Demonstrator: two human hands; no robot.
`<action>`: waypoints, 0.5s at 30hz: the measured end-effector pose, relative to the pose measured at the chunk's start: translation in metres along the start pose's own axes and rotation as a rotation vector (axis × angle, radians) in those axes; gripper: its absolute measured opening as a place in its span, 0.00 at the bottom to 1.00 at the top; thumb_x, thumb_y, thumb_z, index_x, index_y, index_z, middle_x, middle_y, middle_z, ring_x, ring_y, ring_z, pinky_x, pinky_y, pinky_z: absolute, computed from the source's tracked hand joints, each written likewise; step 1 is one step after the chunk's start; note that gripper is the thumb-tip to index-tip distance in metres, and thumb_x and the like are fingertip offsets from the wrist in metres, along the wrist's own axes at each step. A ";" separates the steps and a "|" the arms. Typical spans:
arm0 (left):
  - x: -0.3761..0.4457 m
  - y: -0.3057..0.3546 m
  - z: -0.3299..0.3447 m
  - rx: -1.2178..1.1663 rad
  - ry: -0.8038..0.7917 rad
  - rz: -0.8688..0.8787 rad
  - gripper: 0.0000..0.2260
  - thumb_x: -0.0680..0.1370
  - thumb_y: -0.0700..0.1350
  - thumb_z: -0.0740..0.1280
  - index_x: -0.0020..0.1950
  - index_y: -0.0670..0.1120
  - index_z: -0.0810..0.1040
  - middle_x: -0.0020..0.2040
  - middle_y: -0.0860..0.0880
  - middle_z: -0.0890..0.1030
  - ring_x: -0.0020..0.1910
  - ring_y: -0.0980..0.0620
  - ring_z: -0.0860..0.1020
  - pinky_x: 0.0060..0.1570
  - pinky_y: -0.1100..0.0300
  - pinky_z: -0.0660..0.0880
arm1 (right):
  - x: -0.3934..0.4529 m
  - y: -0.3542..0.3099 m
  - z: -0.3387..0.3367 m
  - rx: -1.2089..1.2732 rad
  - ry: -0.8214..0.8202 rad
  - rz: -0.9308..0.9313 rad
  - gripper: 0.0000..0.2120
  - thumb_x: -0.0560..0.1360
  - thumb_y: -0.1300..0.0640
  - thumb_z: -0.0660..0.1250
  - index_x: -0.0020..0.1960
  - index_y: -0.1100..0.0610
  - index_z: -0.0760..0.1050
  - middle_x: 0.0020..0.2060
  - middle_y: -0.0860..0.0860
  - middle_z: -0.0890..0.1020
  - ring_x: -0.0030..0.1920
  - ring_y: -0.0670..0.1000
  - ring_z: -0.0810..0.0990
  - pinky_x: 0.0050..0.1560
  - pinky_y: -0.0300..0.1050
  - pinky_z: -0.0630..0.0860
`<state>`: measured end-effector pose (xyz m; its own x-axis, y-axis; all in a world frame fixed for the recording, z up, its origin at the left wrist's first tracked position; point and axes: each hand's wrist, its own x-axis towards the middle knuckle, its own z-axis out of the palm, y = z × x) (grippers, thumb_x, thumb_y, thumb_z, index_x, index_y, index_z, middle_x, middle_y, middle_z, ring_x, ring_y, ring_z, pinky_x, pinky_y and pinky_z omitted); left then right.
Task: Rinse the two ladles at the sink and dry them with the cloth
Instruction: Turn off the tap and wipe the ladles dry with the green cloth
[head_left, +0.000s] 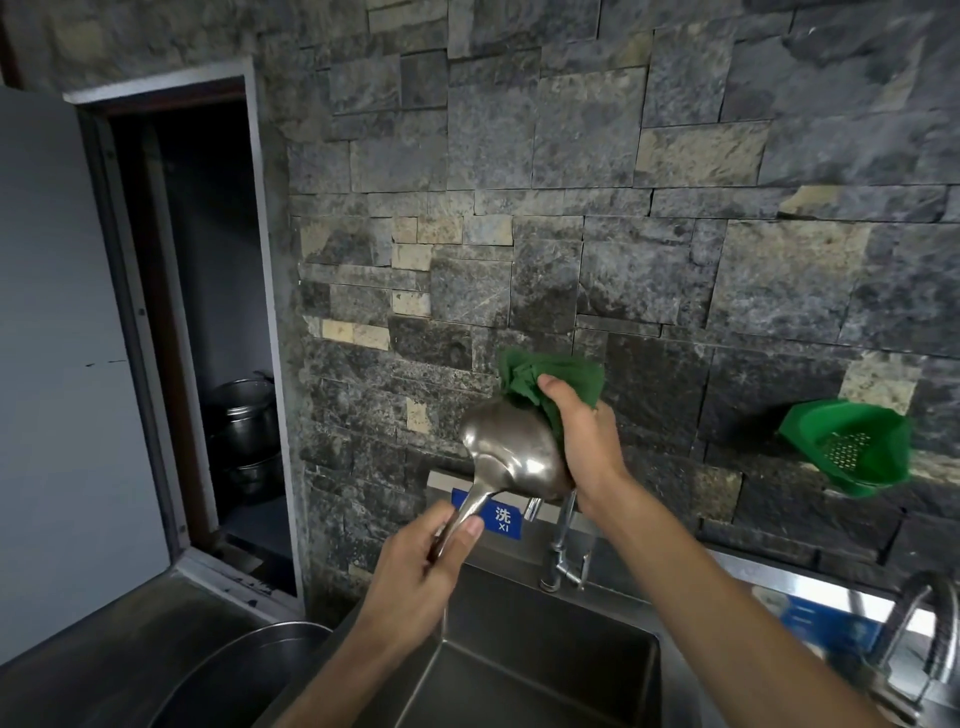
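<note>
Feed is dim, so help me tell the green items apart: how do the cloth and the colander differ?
The green cloth is soft and crumpled; the green colander is rigid with a perforated base. The right hand holds the cloth against the ladle; the colander sits tilted against the stone wall, untouched. Both are green.

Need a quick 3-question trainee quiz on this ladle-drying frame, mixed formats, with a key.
1. True or false: the left hand grips the ladle by its handle.
2. What does the right hand press against the ladle's bowl? A) a sponge B) a green cloth C) a paper towel
3. Fill in: the green plastic strainer rests on the ledge of the stone wall to the ____ of the hands.

Key: 1 true. 2 B, the green cloth. 3 right.
</note>
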<state>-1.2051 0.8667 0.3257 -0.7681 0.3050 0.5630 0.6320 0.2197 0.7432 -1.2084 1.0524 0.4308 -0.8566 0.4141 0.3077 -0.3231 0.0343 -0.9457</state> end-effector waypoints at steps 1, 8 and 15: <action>0.003 -0.002 -0.001 0.013 0.000 -0.009 0.23 0.77 0.67 0.59 0.38 0.48 0.69 0.30 0.54 0.67 0.30 0.57 0.66 0.33 0.56 0.64 | -0.005 0.008 0.003 -0.015 0.040 -0.104 0.05 0.79 0.49 0.70 0.52 0.47 0.83 0.45 0.44 0.87 0.52 0.50 0.85 0.55 0.47 0.81; 0.019 -0.009 0.011 0.199 0.054 -0.022 0.10 0.76 0.48 0.65 0.36 0.48 0.73 0.25 0.55 0.73 0.25 0.57 0.69 0.30 0.55 0.63 | -0.024 0.044 0.012 -1.265 -0.087 -0.996 0.24 0.71 0.34 0.65 0.63 0.42 0.81 0.70 0.46 0.77 0.76 0.54 0.68 0.75 0.68 0.59; 0.015 -0.005 0.024 0.184 0.110 0.053 0.08 0.79 0.58 0.63 0.44 0.56 0.75 0.30 0.53 0.76 0.29 0.53 0.74 0.34 0.54 0.72 | -0.010 0.012 0.025 -1.317 -0.042 -0.701 0.24 0.70 0.38 0.64 0.59 0.49 0.83 0.62 0.47 0.83 0.71 0.53 0.75 0.76 0.66 0.61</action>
<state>-1.2170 0.8924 0.3220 -0.7336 0.2203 0.6429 0.6722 0.3748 0.6385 -1.2134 1.0261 0.4194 -0.7028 -0.0589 0.7090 -0.0972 0.9952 -0.0136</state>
